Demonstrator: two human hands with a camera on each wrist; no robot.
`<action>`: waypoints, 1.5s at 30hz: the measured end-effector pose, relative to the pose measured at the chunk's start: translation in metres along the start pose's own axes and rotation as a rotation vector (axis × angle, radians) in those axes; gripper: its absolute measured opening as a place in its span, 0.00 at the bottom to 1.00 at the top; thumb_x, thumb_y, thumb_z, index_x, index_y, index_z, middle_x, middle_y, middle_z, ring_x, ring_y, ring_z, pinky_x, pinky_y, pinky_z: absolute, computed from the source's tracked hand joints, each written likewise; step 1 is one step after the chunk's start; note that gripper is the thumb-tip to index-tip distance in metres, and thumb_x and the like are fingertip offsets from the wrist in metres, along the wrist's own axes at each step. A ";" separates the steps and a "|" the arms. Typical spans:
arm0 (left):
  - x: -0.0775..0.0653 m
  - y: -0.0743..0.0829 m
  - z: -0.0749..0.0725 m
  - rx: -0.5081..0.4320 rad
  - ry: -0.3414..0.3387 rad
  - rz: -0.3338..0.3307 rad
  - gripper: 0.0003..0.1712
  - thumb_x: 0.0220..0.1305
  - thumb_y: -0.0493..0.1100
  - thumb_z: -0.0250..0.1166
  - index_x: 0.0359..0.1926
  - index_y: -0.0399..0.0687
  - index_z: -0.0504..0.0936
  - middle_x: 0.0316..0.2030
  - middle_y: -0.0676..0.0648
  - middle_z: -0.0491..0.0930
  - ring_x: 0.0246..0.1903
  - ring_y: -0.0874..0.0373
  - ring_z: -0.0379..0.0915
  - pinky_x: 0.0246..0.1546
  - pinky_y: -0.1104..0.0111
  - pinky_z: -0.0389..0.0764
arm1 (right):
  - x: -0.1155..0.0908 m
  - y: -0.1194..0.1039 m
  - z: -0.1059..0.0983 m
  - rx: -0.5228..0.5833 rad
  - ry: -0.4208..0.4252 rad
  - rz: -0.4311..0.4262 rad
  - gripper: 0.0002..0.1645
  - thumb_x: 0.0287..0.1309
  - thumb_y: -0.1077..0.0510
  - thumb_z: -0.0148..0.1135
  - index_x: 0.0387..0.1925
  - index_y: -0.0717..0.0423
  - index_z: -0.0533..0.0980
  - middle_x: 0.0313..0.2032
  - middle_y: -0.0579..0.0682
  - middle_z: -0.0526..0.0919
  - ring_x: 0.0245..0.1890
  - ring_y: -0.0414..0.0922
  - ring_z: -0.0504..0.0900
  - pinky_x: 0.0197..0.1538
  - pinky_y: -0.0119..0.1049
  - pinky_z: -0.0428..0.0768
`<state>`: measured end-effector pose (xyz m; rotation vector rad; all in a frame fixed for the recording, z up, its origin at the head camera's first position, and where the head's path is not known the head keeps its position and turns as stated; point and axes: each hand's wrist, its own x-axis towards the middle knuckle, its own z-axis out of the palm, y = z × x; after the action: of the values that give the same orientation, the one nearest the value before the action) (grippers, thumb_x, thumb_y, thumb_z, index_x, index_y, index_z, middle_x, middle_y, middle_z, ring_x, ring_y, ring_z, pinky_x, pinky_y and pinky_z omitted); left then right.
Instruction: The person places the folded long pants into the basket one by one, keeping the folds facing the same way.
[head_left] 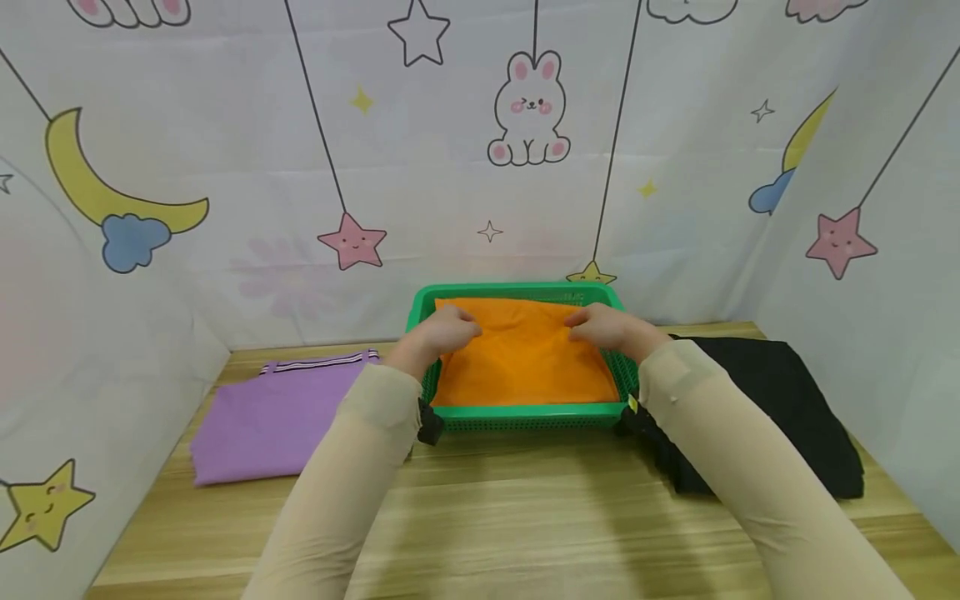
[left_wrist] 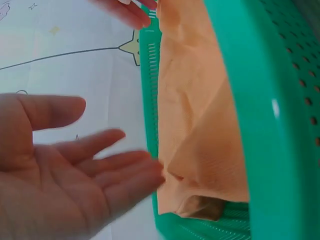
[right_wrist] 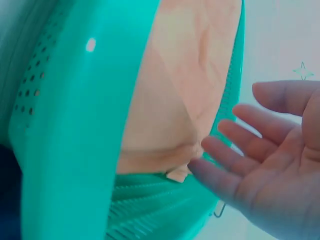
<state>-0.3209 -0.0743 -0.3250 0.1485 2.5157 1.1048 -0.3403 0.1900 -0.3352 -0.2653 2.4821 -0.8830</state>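
Observation:
An orange folded cloth lies inside a green plastic basket near the back of the table. In the head view my left hand is over the cloth's left side and my right hand over its right side. The left wrist view shows the left hand with fingers loosely extended and nothing in them, its fingertips near the cloth. Likewise, the right hand has its fingers spread and holds nothing in the right wrist view, its lowest fingertip beside the cloth's corner.
Left of the basket a folded purple garment with a striped band lies on the wooden table. A black folded cloth lies to the right, partly behind the right sleeve. A printed white curtain hangs behind the basket.

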 end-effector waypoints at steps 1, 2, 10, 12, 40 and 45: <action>0.000 0.001 0.002 0.013 -0.027 0.003 0.28 0.71 0.46 0.50 0.68 0.38 0.63 0.68 0.41 0.61 0.62 0.47 0.62 0.64 0.53 0.65 | 0.000 -0.002 0.002 -0.017 -0.014 -0.015 0.30 0.68 0.58 0.44 0.69 0.62 0.59 0.70 0.63 0.56 0.50 0.54 0.71 0.46 0.41 0.73; 0.000 0.001 0.003 0.018 -0.052 0.002 0.28 0.71 0.46 0.50 0.68 0.39 0.63 0.68 0.41 0.61 0.58 0.48 0.65 0.63 0.54 0.67 | 0.001 -0.002 0.003 -0.020 -0.028 -0.023 0.30 0.68 0.59 0.44 0.69 0.63 0.59 0.70 0.63 0.55 0.60 0.57 0.66 0.52 0.43 0.73; 0.007 -0.004 0.006 0.062 -0.130 -0.040 0.29 0.71 0.46 0.50 0.68 0.39 0.61 0.53 0.41 0.69 0.28 0.57 0.58 0.43 0.64 0.71 | 0.001 0.001 0.007 -0.068 -0.099 0.045 0.31 0.69 0.56 0.44 0.69 0.66 0.57 0.71 0.65 0.50 0.66 0.59 0.59 0.62 0.49 0.69; 0.008 -0.006 0.006 0.054 -0.144 -0.055 0.29 0.71 0.46 0.50 0.68 0.38 0.60 0.44 0.43 0.68 0.29 0.56 0.58 0.44 0.63 0.71 | 0.001 0.005 0.006 -0.061 -0.119 0.071 0.32 0.69 0.56 0.44 0.69 0.66 0.56 0.71 0.65 0.52 0.66 0.59 0.60 0.62 0.49 0.70; 0.020 -0.030 0.012 0.080 -0.356 -0.222 0.34 0.69 0.50 0.54 0.70 0.39 0.57 0.66 0.39 0.62 0.62 0.47 0.63 0.64 0.56 0.66 | 0.000 0.023 0.020 0.050 -0.271 0.201 0.32 0.70 0.54 0.44 0.70 0.65 0.55 0.70 0.65 0.50 0.70 0.59 0.52 0.68 0.55 0.59; 0.021 -0.031 0.010 0.139 -0.368 -0.200 0.31 0.68 0.50 0.54 0.67 0.40 0.63 0.64 0.39 0.65 0.58 0.49 0.65 0.62 0.59 0.70 | -0.002 0.022 0.020 0.028 -0.275 0.210 0.33 0.69 0.53 0.47 0.70 0.64 0.56 0.72 0.64 0.48 0.71 0.61 0.48 0.70 0.56 0.56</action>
<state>-0.3340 -0.0835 -0.3606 0.1220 2.2188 0.7468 -0.3291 0.1965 -0.3621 -0.1057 2.1944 -0.7394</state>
